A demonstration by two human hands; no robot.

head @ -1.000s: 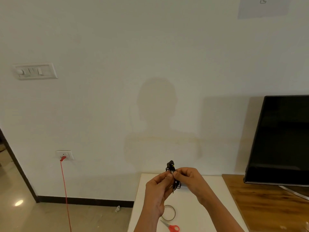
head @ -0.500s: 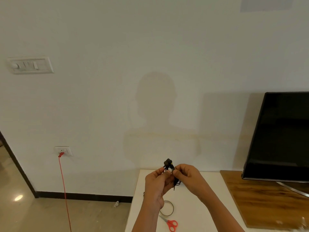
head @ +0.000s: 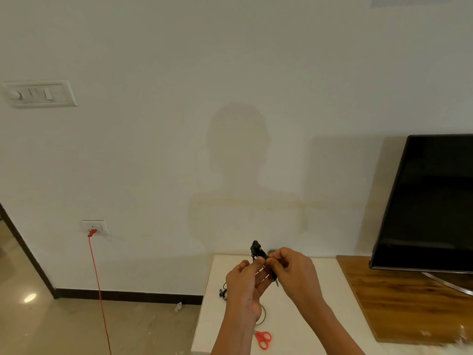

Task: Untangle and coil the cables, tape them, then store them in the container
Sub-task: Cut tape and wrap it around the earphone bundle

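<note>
Black and knotted, the cable bundle (head: 256, 248) is held up in the air above the far end of the white bench (head: 314, 321), between the two hands. The left hand (head: 244, 285) has its palm turned toward the right, thumb tip and curled fingers closed on the lower part of the bundle. The right hand (head: 293, 271) pinches it from the other side with thumb and forefinger just below the bundle's top. A thin plug end hangs out beneath the right hand's fingers.

Compared with a second ago, the grip and the height of the bundle are almost unchanged. The hands have stayed close together with the knot poking out above them. What has shifted is the view: the switch plate (head: 38, 93) and the wall socket (head: 94, 226) sit a little higher and further left, and more of the bench shows. The red-handled scissors (head: 263, 339) are now wholly in view near the bench's front edge. A thin ring (head: 263, 316) lies just beyond them, half hidden by the left wrist. A small loose black cable (head: 223, 293), hidden a second ago, shows on the bench beside the left hand.

A red cord (head: 98, 290) drops from the socket to the floor. The dark television (head: 430, 201) stands on the wooden board (head: 399, 301) to the right.
</note>
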